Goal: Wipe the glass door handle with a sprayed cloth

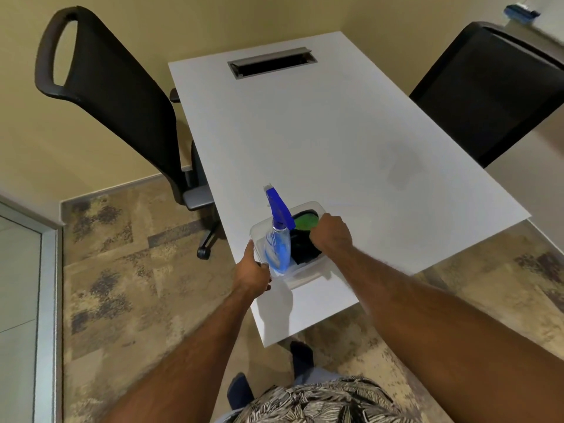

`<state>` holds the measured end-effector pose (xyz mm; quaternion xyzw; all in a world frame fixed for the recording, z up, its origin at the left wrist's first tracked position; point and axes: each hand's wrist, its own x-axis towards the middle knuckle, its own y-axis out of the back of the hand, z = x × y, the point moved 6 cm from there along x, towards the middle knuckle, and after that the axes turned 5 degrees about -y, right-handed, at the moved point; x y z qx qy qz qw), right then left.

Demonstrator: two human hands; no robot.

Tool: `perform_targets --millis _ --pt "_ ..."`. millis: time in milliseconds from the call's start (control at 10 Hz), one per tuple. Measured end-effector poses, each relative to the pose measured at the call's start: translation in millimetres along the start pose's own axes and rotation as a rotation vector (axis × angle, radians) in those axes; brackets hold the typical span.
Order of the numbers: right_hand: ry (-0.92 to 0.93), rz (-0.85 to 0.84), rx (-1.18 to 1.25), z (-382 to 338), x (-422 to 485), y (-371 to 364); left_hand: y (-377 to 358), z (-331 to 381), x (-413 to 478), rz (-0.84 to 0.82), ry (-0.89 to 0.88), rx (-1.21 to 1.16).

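A clear plastic tub (308, 207) stands near the front left corner of the white table (335, 141). In it a spray bottle (278, 239) with blue liquid and a blue trigger head stands upright, beside a dark cloth (303, 250) and a green item (306, 221). My left hand (253, 271) grips the tub's near left rim. My right hand (331, 233) reaches into the tub from the right, fingers closed down on the dark cloth. The glass door's metal frame (48, 300) shows at the far left; no handle is in view.
A black office chair (116, 96) stands at the table's left side, another black chair (494, 87) at the right. A cable slot (271, 63) is cut in the far end of the table. Patterned carpet covers the floor.
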<state>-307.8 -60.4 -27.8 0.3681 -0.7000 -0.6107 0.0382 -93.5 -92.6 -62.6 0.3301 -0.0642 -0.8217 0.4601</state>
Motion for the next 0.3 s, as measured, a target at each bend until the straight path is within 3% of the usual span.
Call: perform_targets --millis 200,300 --pt "0.195 0.172 -0.218 -15 -13 33 18 -1 -1 0.035 0.022 0.050" --pt "0.239 0.230 -0.167 -19 -12 56 40 5 -2 0.098 -0.006 0.106"
